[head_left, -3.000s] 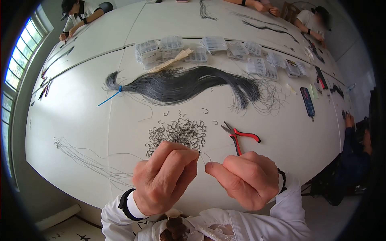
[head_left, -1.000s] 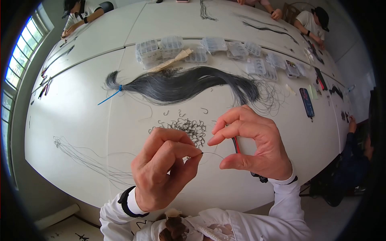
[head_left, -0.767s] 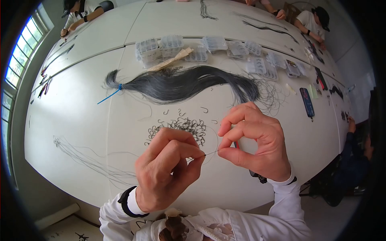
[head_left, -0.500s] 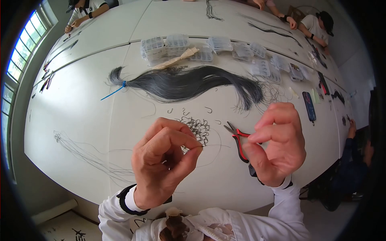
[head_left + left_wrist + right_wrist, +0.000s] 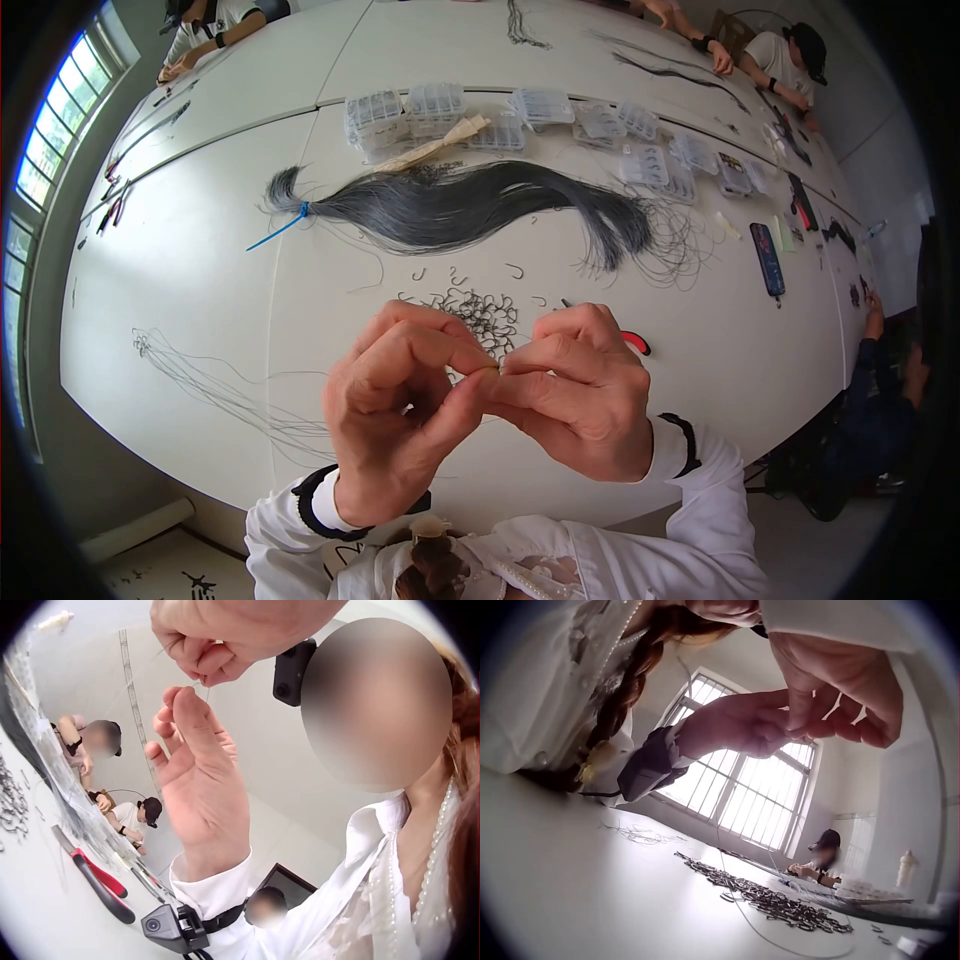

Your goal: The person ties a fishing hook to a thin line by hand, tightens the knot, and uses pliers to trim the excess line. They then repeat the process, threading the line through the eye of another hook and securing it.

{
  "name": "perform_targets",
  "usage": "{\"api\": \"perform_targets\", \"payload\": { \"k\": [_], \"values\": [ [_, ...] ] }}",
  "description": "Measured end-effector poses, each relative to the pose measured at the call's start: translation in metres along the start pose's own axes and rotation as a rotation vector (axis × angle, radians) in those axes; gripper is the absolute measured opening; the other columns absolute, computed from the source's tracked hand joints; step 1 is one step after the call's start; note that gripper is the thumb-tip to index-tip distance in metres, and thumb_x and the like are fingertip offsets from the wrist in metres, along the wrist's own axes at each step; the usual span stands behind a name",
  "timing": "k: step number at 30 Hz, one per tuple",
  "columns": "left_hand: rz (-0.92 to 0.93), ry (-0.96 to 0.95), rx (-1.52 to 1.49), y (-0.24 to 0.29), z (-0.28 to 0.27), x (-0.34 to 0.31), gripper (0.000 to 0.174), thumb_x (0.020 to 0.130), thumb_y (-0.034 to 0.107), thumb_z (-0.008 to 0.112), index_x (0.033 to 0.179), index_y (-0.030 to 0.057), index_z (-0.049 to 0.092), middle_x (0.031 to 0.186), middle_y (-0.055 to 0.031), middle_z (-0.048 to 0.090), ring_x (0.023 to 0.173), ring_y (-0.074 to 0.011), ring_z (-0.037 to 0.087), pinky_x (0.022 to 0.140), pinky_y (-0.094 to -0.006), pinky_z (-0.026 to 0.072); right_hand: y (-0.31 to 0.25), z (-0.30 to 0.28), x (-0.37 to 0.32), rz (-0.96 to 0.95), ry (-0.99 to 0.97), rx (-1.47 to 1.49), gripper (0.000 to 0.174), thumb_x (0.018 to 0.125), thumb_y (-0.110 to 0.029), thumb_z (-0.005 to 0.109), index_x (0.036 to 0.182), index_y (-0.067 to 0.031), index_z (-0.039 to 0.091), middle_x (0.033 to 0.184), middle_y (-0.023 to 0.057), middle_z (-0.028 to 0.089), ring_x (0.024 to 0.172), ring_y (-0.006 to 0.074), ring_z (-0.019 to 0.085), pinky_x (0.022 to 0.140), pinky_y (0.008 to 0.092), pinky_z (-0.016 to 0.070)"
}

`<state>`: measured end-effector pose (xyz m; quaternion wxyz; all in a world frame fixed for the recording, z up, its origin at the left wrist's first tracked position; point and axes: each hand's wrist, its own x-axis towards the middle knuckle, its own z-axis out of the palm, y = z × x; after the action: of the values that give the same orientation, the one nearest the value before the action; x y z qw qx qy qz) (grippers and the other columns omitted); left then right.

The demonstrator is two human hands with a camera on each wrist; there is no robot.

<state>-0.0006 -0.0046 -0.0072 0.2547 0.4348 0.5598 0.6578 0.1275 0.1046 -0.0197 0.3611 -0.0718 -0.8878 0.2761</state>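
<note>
Broadly, the white table [image 5: 200, 300] spreads beneath both hands, with the dark strand bundle [image 5: 450, 210] lying well beyond them. The left hand [image 5: 395, 405] and right hand [image 5: 580, 400] meet fingertip to fingertip, with fingers curled. The hook pile [image 5: 475, 312] sits just beyond the fingertips, and the red-handled pliers [image 5: 636, 343] peek out from behind the right hand. Both hands pinch the thin line [image 5: 720, 855], which hangs below them.

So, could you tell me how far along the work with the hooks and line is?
Done, probably: a few loose strands laid aside. In hand: left hand and right hand pinch one thin line together. Left: the pile of hooks and thick bundle lie untouched, so most seems ahead.
</note>
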Motion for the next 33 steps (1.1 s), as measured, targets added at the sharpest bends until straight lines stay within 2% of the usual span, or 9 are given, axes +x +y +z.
{"api": "perform_targets", "payload": {
  "k": [6,9,12,14,17,21,24,26,33],
  "values": [
    [-0.052,0.048,-0.037,-0.002,0.0,-0.001,0.011,0.075,-0.007,0.066,0.079,-0.0001,0.059,0.09,-0.0054,0.057,0.056,-0.0006,0.047,0.048,-0.0162,0.035,-0.009,-0.012,0.002,-0.179,-0.068,-0.223,0.024,0.059,-0.006,0.075,0.082,-0.0078,0.071,0.083,-0.0033,0.062,0.079,0.018,0.054,0.064,0.032,0.0362],
    [-0.03,0.021,0.043,0.0,-0.001,-0.001,0.011,0.075,-0.008,0.066,0.079,0.0,0.059,0.087,-0.0043,0.058,0.055,-0.0008,0.046,0.048,-0.0163,0.0347,-0.008,-0.009,0.001,-0.212,-0.038,-0.203,0.014,0.062,-0.007,0.067,0.076,-0.0047,0.065,0.086,0.0003,0.06,0.086,0.0174,0.055,0.067,0.0323,0.0345],
    [0.022,0.024,0.121,0.002,-0.001,0.0,0.011,0.075,-0.008,0.065,0.079,0.0004,0.059,0.084,-0.0035,0.059,0.054,-0.0011,0.045,0.047,-0.0165,0.0342,-0.008,-0.008,0.002,-0.177,-0.033,-0.1,0.017,0.062,-0.005,0.068,0.078,-0.0031,0.064,0.085,0.0041,0.057,0.085,0.0191,0.055,0.069,0.0373,0.0405],
    [0.009,0.047,0.077,0.003,-0.001,-0.001,0.011,0.075,-0.008,0.065,0.079,0.0003,0.059,0.085,-0.004,0.059,0.055,-0.0012,0.045,0.048,-0.0165,0.0342,-0.011,-0.01,0.003,-0.062,-0.076,0.055,0.017,0.066,0.006,0.069,0.082,-0.0023,0.066,0.086,0.0069,0.059,0.068,0.0165,0.058,0.062,0.0358,0.0454],
    [0.008,0.087,0.028,0.003,-0.001,-0.001,0.011,0.076,-0.008,0.065,0.079,0.0,0.058,0.085,-0.0039,0.058,0.056,-0.0008,0.044,0.048,-0.0162,0.0337,-0.016,-0.011,-0.001,0.159,-0.135,0.267,0.021,0.072,0.006,0.066,0.091,-0.0003,0.061,0.078,0.0083,0.053,0.064,0.0196,0.057,0.053,0.0311,0.0463],
    [0.006,0.113,0.018,0.004,-0.002,-0.001,0.011,0.076,-0.008,0.065,0.079,-0.0002,0.057,0.085,-0.0035,0.057,0.056,-0.0004,0.044,0.049,-0.0159,0.0331,-0.012,-0.004,-0.002,0.096,-0.076,0.322,0.021,0.076,0.006,0.065,0.096,0.0,0.059,0.074,0.0074,0.054,0.053,0.0179,0.054,0.044,0.0265,0.0419],
    [0.02,0.131,0.025,0.002,-0.001,-0.001,0.012,0.076,-0.009,0.065,0.079,0.0,0.058,0.085,-0.0031,0.057,0.056,-0.0001,0.043,0.049,-0.0159,0.0326,-0.016,-0.007,-0.002,0.119,-0.071,0.205,0.025,0.076,0.006,0.066,0.099,-0.0001,0.059,0.066,0.0043,0.052,0.05,0.0163,0.054,0.043,0.0272,0.0414],
    [0.015,0.134,0.024,0.002,-0.002,-0.001,0.012,0.076,-0.009,0.065,0.079,0.0001,0.058,0.085,-0.0031,0.057,0.055,0.0,0.043,0.048,-0.0161,0.0322,-0.015,-0.008,-0.003,-0.039,-0.036,-0.032,0.025,0.072,0.005,0.067,0.097,0.0007,0.061,0.06,0.0017,0.047,0.046,0.0133,0.051,0.041,0.0261,0.0395],
    [-0.003,0.096,0.054,-0.002,-0.002,-0.002,0.012,0.075,-0.008,0.065,0.078,0.0003,0.057,0.084,-0.0029,0.057,0.054,-0.0001,0.042,0.047,-0.0162,0.0317,-0.015,-0.013,-0.005,-0.162,-0.153,-0.27,0.028,0.065,0.001,0.069,0.092,0.0,0.064,0.063,0.0005,0.046,0.046,0.0102,0.047,0.039,0.0226,0.0364]
  ]
}}
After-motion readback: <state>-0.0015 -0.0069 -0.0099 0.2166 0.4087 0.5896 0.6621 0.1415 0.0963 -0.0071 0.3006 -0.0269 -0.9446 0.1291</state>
